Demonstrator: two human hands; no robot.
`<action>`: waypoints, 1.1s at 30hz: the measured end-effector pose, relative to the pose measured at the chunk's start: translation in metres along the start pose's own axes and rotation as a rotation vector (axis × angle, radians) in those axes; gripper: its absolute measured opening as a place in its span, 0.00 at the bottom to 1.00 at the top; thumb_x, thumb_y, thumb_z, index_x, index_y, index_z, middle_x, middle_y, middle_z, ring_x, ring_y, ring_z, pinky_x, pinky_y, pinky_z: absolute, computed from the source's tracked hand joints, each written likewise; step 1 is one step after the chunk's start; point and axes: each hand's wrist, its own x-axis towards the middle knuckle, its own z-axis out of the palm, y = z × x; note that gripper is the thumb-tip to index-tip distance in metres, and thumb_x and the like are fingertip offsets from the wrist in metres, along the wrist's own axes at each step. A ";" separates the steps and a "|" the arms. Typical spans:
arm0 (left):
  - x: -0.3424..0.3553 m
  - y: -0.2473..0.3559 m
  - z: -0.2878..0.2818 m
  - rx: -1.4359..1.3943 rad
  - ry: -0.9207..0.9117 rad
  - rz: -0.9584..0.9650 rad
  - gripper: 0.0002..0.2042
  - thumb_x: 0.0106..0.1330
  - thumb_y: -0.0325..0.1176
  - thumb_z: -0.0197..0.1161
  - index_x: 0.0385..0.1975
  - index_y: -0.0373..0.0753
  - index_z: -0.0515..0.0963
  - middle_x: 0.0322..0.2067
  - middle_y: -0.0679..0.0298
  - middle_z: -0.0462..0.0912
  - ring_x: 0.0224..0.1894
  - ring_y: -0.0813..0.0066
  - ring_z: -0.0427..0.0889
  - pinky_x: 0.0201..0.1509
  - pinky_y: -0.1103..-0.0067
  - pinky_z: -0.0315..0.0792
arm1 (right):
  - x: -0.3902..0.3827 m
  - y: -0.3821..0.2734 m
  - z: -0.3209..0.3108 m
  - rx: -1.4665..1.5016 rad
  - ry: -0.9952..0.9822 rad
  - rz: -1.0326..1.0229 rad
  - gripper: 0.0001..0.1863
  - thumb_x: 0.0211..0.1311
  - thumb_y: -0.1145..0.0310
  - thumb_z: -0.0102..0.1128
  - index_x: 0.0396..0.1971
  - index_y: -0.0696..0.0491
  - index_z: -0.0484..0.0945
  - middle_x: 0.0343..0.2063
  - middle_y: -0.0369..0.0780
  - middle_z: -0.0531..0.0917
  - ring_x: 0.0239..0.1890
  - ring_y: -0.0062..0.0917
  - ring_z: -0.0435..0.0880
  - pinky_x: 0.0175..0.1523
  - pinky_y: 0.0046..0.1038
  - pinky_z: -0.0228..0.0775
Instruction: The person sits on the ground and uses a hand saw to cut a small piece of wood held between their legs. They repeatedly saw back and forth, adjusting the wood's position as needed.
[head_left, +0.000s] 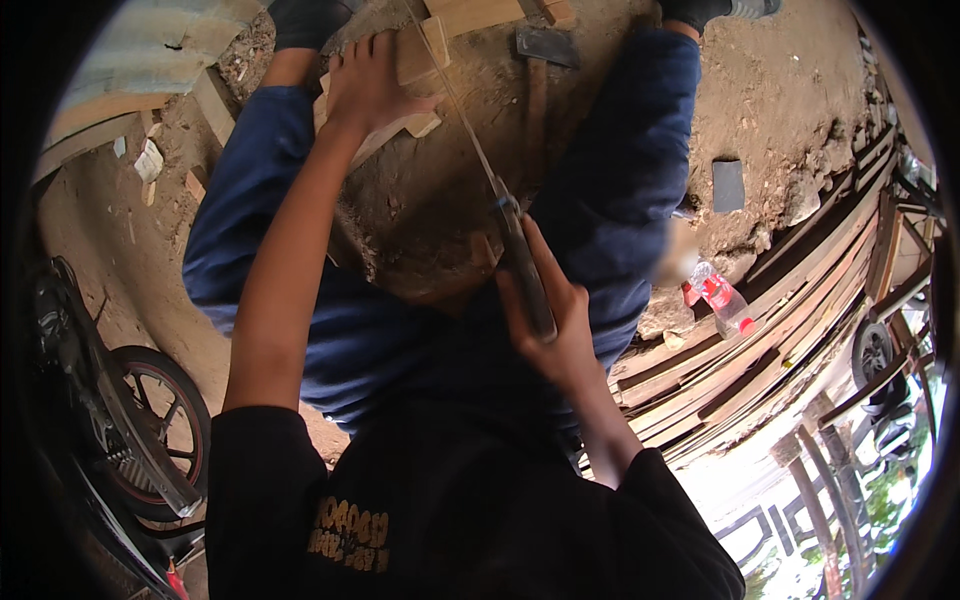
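My right hand (pixel 550 310) grips the dark handle of a handsaw (pixel 519 255), whose long narrow blade runs up and left between my legs. The blade lies at the right edge of a pale wooden block (pixel 414 55). My left hand (pixel 368 90) holds that block down, fingers over it and thumb stretched to the right. More short wood pieces (pixel 470 14) lie beside and beyond it. Right of the blade, a tool with a flat dark metal head (pixel 545 45) and wooden handle lies on the dirt.
My legs (pixel 630 140) frame the work. At right are a dark flat slab (pixel 727 185), a plastic bottle (pixel 720 297), stacked planks (pixel 760 360) and a distant wheel (pixel 873 355). A motorbike (pixel 150 430) stands at lower left; a pale sheet (pixel 150 50) is at upper left.
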 end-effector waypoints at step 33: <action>-0.004 0.005 -0.001 -0.053 0.001 -0.032 0.55 0.39 0.65 0.77 0.67 0.38 0.66 0.61 0.53 0.71 0.66 0.54 0.68 0.67 0.59 0.60 | 0.079 0.018 0.036 0.038 -0.076 0.053 0.35 0.62 0.80 0.58 0.70 0.61 0.62 0.37 0.57 0.86 0.40 0.42 0.90 0.42 0.30 0.80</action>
